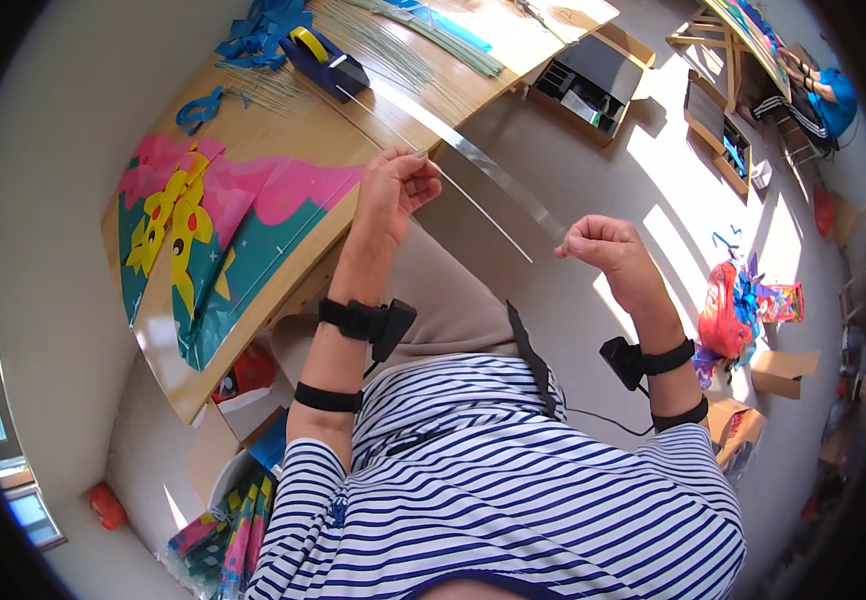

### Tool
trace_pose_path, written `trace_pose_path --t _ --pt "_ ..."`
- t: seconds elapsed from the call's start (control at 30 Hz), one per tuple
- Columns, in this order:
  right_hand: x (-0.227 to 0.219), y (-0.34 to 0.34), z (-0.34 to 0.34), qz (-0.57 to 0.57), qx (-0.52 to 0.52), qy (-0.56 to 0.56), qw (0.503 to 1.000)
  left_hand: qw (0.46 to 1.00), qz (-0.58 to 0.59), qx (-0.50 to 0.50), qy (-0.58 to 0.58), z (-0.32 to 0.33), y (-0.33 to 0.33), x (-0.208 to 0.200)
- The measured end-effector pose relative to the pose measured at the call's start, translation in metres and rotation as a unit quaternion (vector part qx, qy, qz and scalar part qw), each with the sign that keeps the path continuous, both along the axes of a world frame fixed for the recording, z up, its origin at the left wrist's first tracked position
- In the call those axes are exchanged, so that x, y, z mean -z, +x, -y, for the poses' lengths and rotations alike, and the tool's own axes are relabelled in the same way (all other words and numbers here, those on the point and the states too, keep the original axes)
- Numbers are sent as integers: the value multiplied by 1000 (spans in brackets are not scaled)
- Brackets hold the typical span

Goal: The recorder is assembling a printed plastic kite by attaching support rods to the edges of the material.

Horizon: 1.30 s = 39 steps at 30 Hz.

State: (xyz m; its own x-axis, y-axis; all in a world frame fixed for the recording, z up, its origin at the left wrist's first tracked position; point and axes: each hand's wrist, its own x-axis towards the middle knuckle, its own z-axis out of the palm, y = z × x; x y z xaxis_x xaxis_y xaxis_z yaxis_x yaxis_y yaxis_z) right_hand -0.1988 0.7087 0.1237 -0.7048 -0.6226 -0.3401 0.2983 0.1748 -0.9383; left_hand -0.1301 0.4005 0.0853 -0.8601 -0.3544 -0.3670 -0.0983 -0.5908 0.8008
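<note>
My left hand (393, 195) is closed around a thin white rod (488, 218), which slants from beside the tape dispenser down toward my lap. In my right hand (613, 258) a clear tape strip (498, 175) is pinched by its end. The strip stretches, taut, from the dark blue tape dispenser (328, 78) on the table, past the rod. A yellow ring (310, 43) shows in the dispenser. Left of my left hand lie pink and green triangular printed sheets (288, 225) with yellow cartoon figures, partly overlapping on the wooden table (393, 115).
Blue strips (258, 35) and bundles of thin sticks (383, 45) lie at the table's far side. Open cardboard boxes (643, 48) stand on the floor beyond. A red bag (721, 315) sits at right. Another person (835, 105) works at a far table. Rolled printed sheets (238, 535) stand lower left.
</note>
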Motion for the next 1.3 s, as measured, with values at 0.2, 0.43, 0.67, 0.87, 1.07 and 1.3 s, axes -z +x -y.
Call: trace_pose_path --t 0.2,0.43,0.67,0.87,1.07,1.3 --pt "8 3 -4 23 -13 -29 999 1000 14 8 -8 -19 -14 4" --pt "6 7 1 28 -16 -18 999 1000 23 10 -5 -20 -21 9" --pt "5 8 3 25 -19 0 1000 999 30 -4 -13 -22 -19 9" --pt "8 6 -1 27 -18 -16 999 999 38 -2 -25 -23 -22 9" --pt "15 3 -1 50 -21 -32 998 999 35 -10 -22 -20 -20 11" --pt "21 3 -3 51 -29 -37 998 999 32 -5 -13 -20 -20 12"
